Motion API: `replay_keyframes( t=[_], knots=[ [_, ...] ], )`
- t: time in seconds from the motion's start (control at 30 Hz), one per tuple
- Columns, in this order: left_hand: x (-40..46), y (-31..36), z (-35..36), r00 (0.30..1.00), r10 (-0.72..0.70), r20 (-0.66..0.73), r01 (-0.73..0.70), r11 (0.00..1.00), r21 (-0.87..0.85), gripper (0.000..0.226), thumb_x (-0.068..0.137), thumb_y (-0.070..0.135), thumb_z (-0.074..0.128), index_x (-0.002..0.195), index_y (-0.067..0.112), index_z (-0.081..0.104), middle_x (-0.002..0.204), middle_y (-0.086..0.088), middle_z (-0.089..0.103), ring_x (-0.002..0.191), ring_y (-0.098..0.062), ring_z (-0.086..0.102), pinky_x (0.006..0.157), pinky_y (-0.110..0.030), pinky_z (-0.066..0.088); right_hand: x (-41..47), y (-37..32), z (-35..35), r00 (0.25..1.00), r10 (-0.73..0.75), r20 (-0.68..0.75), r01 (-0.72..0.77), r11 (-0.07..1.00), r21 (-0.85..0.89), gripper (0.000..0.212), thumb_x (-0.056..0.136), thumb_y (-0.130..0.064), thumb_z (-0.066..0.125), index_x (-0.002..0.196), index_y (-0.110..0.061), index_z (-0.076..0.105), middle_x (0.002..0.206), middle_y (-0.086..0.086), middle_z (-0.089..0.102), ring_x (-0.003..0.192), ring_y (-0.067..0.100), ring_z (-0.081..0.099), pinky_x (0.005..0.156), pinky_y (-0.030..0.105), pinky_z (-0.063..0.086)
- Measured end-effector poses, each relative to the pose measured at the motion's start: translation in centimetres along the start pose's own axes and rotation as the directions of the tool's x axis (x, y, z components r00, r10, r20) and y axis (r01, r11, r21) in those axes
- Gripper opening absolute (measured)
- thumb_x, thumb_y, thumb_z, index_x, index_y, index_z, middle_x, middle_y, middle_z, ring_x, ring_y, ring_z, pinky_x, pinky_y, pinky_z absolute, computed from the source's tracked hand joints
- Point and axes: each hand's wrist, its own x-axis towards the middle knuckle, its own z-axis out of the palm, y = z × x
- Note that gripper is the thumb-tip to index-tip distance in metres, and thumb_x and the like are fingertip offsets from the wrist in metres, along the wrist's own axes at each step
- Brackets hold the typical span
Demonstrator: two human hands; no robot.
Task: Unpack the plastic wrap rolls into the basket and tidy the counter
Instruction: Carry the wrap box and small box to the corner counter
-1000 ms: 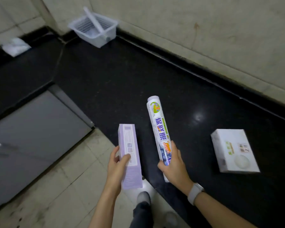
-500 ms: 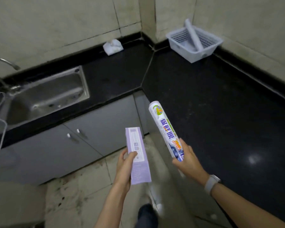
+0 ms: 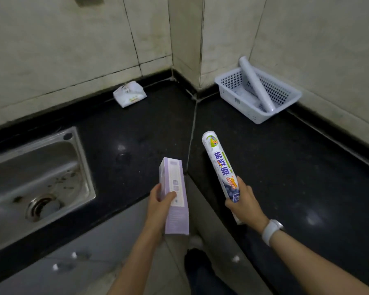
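Left hand: the left hand [image 3: 159, 206] is wrapped round a long lilac box [image 3: 174, 195], thumb across its printed top face, fingers tucked behind the left side.
Box position: it sits in the palm above the near edge of the black counter [image 3: 285, 167], near the inner corner, lower end towards the person.
Box axis: long axis runs near to far, far end tipped slightly left.
Right hand: the right hand [image 3: 244, 204] is closed about the lower part of a printed plastic wrap roll [image 3: 222, 169]; a white watch [image 3: 272, 231] is on that wrist.
Roll position: most of the roll sticks out beyond the hand, held in the air over the counter, just right of the box and apart from it.
Roll axis: leaning away, capped end pointing far and a little left.
Basket: a white basket [image 3: 228, 90] stands far right against the wall, a plain roll [image 3: 256, 85] propped slantwise inside it.
Elsewhere: a white packet [image 3: 129, 94] by the far wall; a steel sink [image 3: 36, 177] at left.
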Motion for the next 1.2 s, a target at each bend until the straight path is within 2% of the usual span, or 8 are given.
replay_keyframes(
  t=[0.47, 0.57, 0.67, 0.77, 0.9, 1.0, 1.1, 1.2],
  knots=[
    [19.7, 13.6, 3.8, 0.962, -0.184, 0.202, 0.178, 0.983, 0.045, 0.064, 0.086, 0.028, 0.057, 0.14, 0.036, 0.024, 0.134, -0.01, 0.045, 0.108, -0.027, 0.054, 0.084, -0.044, 0.048, 23.8, -9.3, -0.8, 0.996, 0.09, 0.005, -0.085, 0.96, -0.266, 0.084, 0.082, -0.031, 0.061, 0.143, -0.023, 0.005, 0.135, 0.018, 0.032, 0.122, 0.034, 0.037, 0.1, 0.049, 0.039],
    [22.0, 15.1, 4.7, 0.942, -0.204, 0.267, 0.216, 0.976, -0.017, 0.07, 0.088, 0.027, 0.053, 0.142, 0.04, 0.012, 0.128, -0.004, 0.048, 0.101, -0.022, 0.058, 0.07, -0.036, 0.05, 22.8, -10.3, -1.5, 0.982, -0.178, -0.059, 0.155, 0.947, -0.281, 0.084, 0.08, -0.029, 0.06, 0.143, -0.027, 0.004, 0.149, 0.01, 0.02, 0.136, 0.027, 0.024, 0.112, 0.045, 0.025],
    [23.6, 16.8, 6.3, 0.91, -0.151, 0.385, 0.184, 0.982, -0.05, 0.061, 0.091, 0.021, 0.046, 0.141, 0.042, 0.019, 0.127, -0.001, 0.051, 0.101, -0.018, 0.061, 0.077, -0.038, 0.054, 20.6, -12.3, -2.2, 0.843, -0.531, 0.083, 0.528, 0.788, -0.317, 0.088, 0.078, -0.03, 0.06, 0.141, -0.037, -0.001, 0.153, 0.005, 0.016, 0.141, 0.016, 0.011, 0.114, 0.034, 0.018],
    [24.2, 18.4, 7.4, 0.874, -0.143, 0.465, 0.152, 0.988, 0.017, 0.043, 0.091, 0.026, 0.045, 0.134, 0.034, 0.039, 0.118, 0.0, 0.058, 0.094, -0.015, 0.066, 0.071, -0.033, 0.056, 19.1, -14.4, -3.1, 0.795, -0.603, 0.071, 0.597, 0.757, -0.266, 0.066, 0.084, -0.045, 0.053, 0.138, -0.039, 0.015, 0.148, -0.007, 0.024, 0.138, 0.005, 0.018, 0.112, 0.025, 0.023],
    [23.8, 20.1, 7.9, 0.775, -0.237, 0.586, 0.134, 0.968, 0.214, 0.043, 0.078, 0.067, 0.039, 0.109, 0.044, 0.057, 0.114, 0.003, 0.062, 0.092, -0.022, 0.067, 0.061, -0.031, 0.052, 18.6, -16.2, -5.1, 0.853, -0.489, -0.182, 0.493, 0.87, -0.025, 0.025, 0.088, -0.034, 0.051, 0.11, -0.023, 0.055, 0.116, -0.002, 0.06, 0.105, 0.005, 0.056, 0.089, 0.022, 0.046],
    [23.4, 20.8, 8.8, 0.722, -0.187, 0.666, -0.016, 0.958, 0.286, 0.046, 0.065, 0.076, 0.035, 0.102, 0.057, 0.054, 0.114, 0.011, 0.059, 0.091, -0.026, 0.068, 0.059, -0.027, 0.049, 18.7, -16.9, -6.3, 0.899, -0.201, -0.39, 0.292, 0.937, 0.19, 0.02, 0.09, -0.023, 0.05, 0.082, -0.01, 0.063, 0.073, 0.017, 0.064, 0.062, 0.021, 0.056, 0.061, 0.039, 0.047],
    [23.0, 20.5, 9.7, 0.727, -0.02, 0.686, -0.258, 0.918, 0.3, 0.05, 0.073, 0.066, 0.052, 0.12, 0.049, 0.047, 0.113, 0.014, 0.061, 0.093, -0.008, 0.063, 0.075, -0.024, 0.05, 18.4, -17.2, -7.3, 0.904, 0.063, -0.423, 0.142, 0.889, 0.435, 0.035, 0.09, -0.023, 0.051, 0.061, -0.003, 0.057, 0.07, 0.027, 0.064, 0.057, 0.029, 0.057, 0.059, 0.045, 0.054],
    [22.2, 20.6, 9.9, 0.727, 0.139, 0.672, -0.464, 0.821, 0.332, 0.04, 0.064, 0.061, 0.057, 0.102, 0.063, 0.047, 0.109, 0.032, 0.055, 0.101, 0.01, 0.054, 0.084, -0.018, 0.044, 17.5, -17.0, -8.1, 0.91, 0.186, -0.37, 0.098, 0.77, 0.63, 0.032, 0.09, -0.02, 0.05, 0.063, -0.008, 0.062, 0.07, 0.018, 0.067, 0.061, 0.019, 0.063, 0.055, 0.024, 0.057]
  ],
)
